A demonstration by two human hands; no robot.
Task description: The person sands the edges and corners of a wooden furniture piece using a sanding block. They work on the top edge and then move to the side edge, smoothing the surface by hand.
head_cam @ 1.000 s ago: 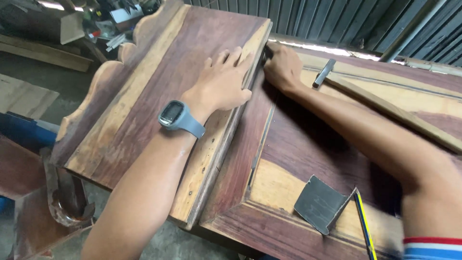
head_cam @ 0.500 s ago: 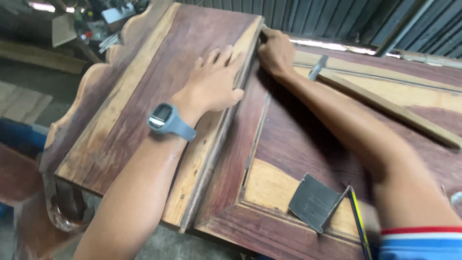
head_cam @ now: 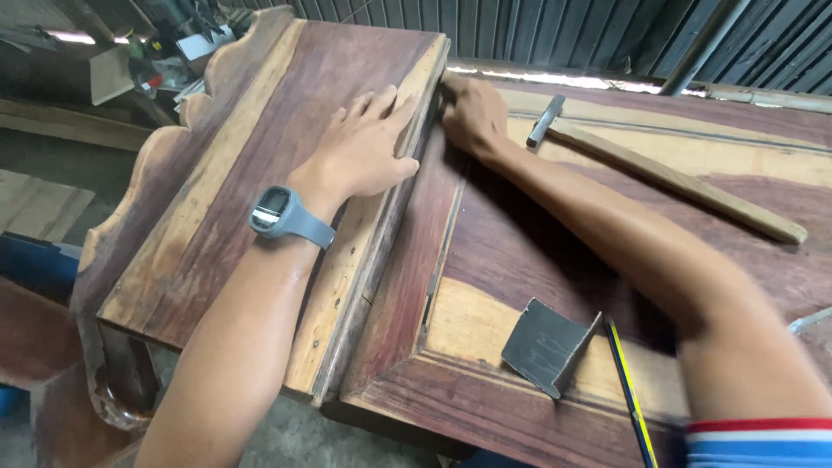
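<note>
My left hand (head_cam: 360,147) lies flat, fingers spread, on a reddish wooden panel (head_cam: 234,173) with a scalloped carved left edge. A grey wristwatch (head_cam: 282,217) is on that wrist. My right hand (head_cam: 472,113) reaches across to the panel's far right corner, its fingers curled against the panel's edge where it meets a large framed wooden board (head_cam: 537,251). Whatever the curled fingers hold is hidden. The panel stands tilted against the board's left side.
A hammer (head_cam: 546,120) with a long wooden handle lies on the board just right of my right hand. Folded grey sandpaper (head_cam: 546,347) and a yellow-and-blue pencil (head_cam: 628,390) sit near the front edge. Corrugated metal wall (head_cam: 563,35) behind; clutter (head_cam: 173,61) at far left.
The view has drifted, so panel, hands and hammer sit farther left in the frame, and the whole hammer handle now shows. Both hands keep their places on the panel.
</note>
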